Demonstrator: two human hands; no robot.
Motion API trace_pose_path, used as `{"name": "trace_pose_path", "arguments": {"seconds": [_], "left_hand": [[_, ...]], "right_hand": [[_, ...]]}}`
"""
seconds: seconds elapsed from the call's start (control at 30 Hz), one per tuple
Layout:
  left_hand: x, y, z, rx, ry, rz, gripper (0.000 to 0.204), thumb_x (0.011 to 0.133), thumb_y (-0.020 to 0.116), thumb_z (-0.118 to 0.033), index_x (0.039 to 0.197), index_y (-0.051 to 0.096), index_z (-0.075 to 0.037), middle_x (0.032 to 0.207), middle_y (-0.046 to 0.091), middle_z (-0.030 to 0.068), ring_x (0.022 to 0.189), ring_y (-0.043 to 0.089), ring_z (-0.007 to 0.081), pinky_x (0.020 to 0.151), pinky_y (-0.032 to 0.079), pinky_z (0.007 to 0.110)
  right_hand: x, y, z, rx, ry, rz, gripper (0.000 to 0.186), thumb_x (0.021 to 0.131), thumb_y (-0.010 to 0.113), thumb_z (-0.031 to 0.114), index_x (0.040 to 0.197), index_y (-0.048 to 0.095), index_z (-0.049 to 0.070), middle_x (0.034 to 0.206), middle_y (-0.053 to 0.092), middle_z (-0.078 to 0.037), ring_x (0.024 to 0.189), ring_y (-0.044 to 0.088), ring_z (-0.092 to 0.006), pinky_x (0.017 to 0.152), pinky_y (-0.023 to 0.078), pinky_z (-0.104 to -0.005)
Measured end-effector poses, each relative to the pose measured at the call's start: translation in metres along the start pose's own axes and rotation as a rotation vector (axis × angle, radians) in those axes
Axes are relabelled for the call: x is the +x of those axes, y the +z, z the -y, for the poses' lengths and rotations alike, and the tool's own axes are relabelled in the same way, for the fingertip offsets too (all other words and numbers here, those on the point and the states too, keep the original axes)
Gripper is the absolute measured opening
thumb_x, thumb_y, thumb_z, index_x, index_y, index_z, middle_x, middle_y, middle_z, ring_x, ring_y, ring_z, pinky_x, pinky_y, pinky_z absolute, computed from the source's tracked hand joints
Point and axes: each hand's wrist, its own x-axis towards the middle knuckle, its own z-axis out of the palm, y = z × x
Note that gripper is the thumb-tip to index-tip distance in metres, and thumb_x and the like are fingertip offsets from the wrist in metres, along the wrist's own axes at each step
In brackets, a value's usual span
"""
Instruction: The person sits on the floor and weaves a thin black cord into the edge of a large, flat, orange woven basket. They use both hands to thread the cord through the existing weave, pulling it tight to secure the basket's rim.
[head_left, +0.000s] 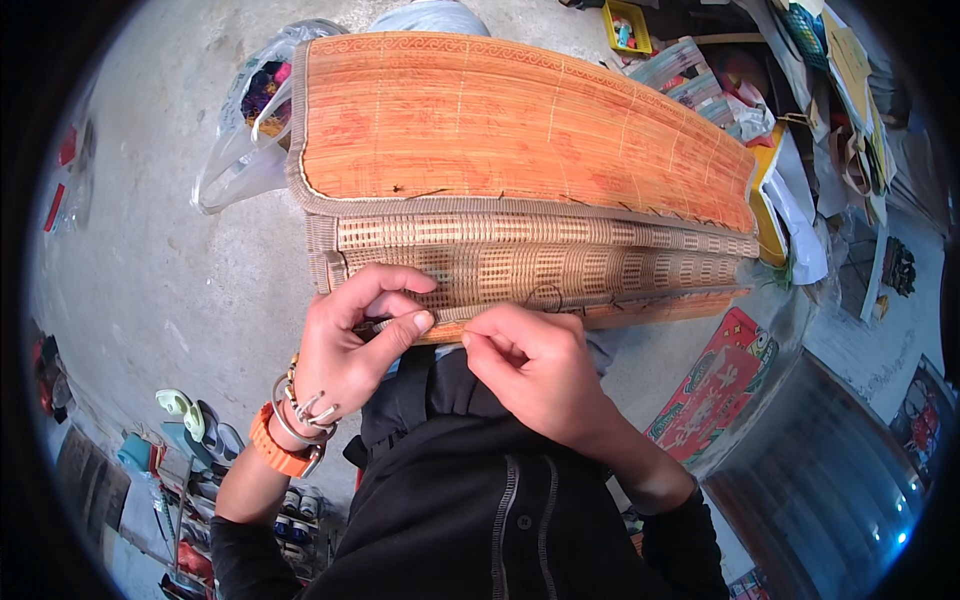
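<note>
A folded bamboo mat [520, 130] lies across my lap, its orange slatted face showing on the far part and its woven tan backing [480, 265] on the near part. Grey-brown cloth binding [500, 207] runs along its edges, with dark stitches and loose thread ends. My left hand [350, 335] pinches the near bound edge between thumb and fingers. Just right of it, my right hand [535, 365] is closed in a pinch at the same edge; whatever its fingertips hold is too small to make out. A dark thread loop [545, 297] lies on the backing above my right hand.
A clear plastic bag [235, 165] with colourful contents sits at the mat's far left corner. Beyond the mat are a yellow bin [627, 28] and piled papers [795, 215]. At right lies a red printed sheet [715, 385]; shoes [297, 515] stand on a rack at lower left.
</note>
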Motion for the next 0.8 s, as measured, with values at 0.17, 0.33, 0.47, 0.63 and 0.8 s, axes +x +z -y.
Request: {"name": "trace_pose_path", "arguments": {"seconds": [0.17, 0.33, 0.47, 0.63, 0.8], "left_hand": [[-0.003, 0.001, -0.001, 0.173, 0.143, -0.019, 0.023, 0.085, 0.070, -0.004, 0.107, 0.063, -0.001, 0.079, 0.070, 0.0028, 0.076, 0.066, 0.0068, 0.068, 0.051, 0.022], [-0.004, -0.003, -0.002, 0.144, 0.157, -0.008, 0.025, 0.084, 0.072, -0.005, 0.107, 0.063, -0.001, 0.083, 0.072, 0.0056, 0.082, 0.069, 0.0100, 0.072, 0.053, 0.023], [-0.005, -0.006, -0.001, 0.151, 0.125, 0.025, 0.028, 0.083, 0.073, -0.006, 0.108, 0.062, -0.001, 0.086, 0.072, 0.0073, 0.083, 0.069, 0.0106, 0.073, 0.053, 0.024], [-0.005, -0.010, -0.005, 0.130, 0.123, 0.083, 0.028, 0.082, 0.070, 0.001, 0.109, 0.062, 0.000, 0.094, 0.072, 0.0087, 0.092, 0.070, 0.0140, 0.079, 0.054, 0.026], [-0.013, -0.014, -0.003, 0.079, 0.103, 0.121, 0.029, 0.081, 0.066, 0.004, 0.109, 0.062, 0.001, 0.098, 0.072, 0.0083, 0.095, 0.070, 0.0169, 0.080, 0.054, 0.027]], "right_hand": [[0.001, 0.010, 0.003, -0.076, -0.041, -0.059, 0.004, 0.085, 0.066, -0.002, 0.085, 0.062, -0.003, 0.063, 0.059, -0.004, 0.053, 0.051, -0.0047, 0.049, 0.041, -0.0238], [-0.003, -0.003, 0.007, 0.074, 0.017, 0.059, 0.011, 0.086, 0.066, 0.000, 0.096, 0.064, -0.004, 0.072, 0.065, -0.007, 0.058, 0.058, -0.0077, 0.053, 0.047, -0.0235], [-0.006, -0.009, 0.004, 0.123, 0.043, 0.157, 0.017, 0.087, 0.066, 0.001, 0.103, 0.064, -0.005, 0.078, 0.068, -0.009, 0.061, 0.062, -0.0104, 0.057, 0.050, -0.0237], [-0.004, -0.006, 0.004, -0.014, 0.041, 0.133, 0.015, 0.086, 0.068, 0.007, 0.098, 0.063, 0.000, 0.075, 0.065, -0.009, 0.062, 0.063, -0.0189, 0.054, 0.049, -0.0311], [-0.001, -0.021, 0.014, -0.395, -0.274, 0.034, 0.016, 0.080, 0.073, 0.017, 0.085, 0.063, 0.006, 0.071, 0.060, -0.006, 0.058, 0.060, -0.0227, 0.050, 0.046, -0.0338]]}}
